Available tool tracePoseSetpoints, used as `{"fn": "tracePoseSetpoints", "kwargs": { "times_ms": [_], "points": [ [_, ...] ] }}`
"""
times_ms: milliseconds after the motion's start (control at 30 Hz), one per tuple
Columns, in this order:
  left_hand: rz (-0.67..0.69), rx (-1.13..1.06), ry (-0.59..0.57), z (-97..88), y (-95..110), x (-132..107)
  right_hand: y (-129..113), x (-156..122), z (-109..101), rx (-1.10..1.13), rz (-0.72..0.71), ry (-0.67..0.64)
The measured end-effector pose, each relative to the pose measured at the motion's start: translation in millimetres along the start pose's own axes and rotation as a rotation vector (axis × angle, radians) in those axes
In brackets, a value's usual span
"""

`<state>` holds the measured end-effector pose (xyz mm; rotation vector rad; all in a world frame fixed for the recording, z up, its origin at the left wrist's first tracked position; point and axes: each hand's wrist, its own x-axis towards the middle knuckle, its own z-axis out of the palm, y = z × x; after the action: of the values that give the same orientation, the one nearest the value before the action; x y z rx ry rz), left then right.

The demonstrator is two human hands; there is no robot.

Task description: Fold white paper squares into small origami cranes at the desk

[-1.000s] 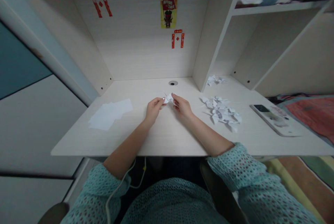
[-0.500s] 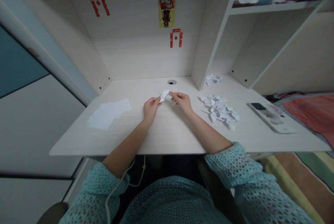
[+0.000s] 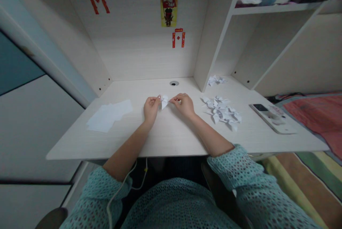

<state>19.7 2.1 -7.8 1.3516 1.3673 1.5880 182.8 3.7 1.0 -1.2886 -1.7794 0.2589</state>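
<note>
A small folded white paper piece (image 3: 164, 101) hangs between my two hands just above the pale wooden desk (image 3: 171, 136). My left hand (image 3: 150, 108) pinches its left tip with closed fingers. My right hand (image 3: 183, 103) pinches its right side, fingers curled. Both hands sit at the desk's middle, near the back. My forearms reach out from teal knitted sleeves.
A heap of several folded white paper pieces (image 3: 221, 111) lies right of my right hand, with a few more (image 3: 216, 79) in the shelf recess. Flat white sheets (image 3: 109, 115) lie to the left. A phone (image 3: 272, 118) rests far right. A cable hole (image 3: 174, 83) is behind.
My hands have drawn slightly apart, stretching the folded paper sideways; it now hangs point down between them. The view has shifted a little.
</note>
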Motion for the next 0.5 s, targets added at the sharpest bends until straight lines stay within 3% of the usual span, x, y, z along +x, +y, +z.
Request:
{"fn": "tracePoseSetpoints", "kwargs": {
  "times_ms": [200, 500],
  "points": [
    [0.099, 0.025, -0.011, -3.8, -9.2, 6.3, 3.6, 0.9, -1.6, -0.032, -0.034, -0.056],
    [0.033, -0.061, 0.022, -3.6, -5.1, 2.8, 7.0, 4.1, -5.8, -0.011, -0.012, -0.056]
  ]
}}
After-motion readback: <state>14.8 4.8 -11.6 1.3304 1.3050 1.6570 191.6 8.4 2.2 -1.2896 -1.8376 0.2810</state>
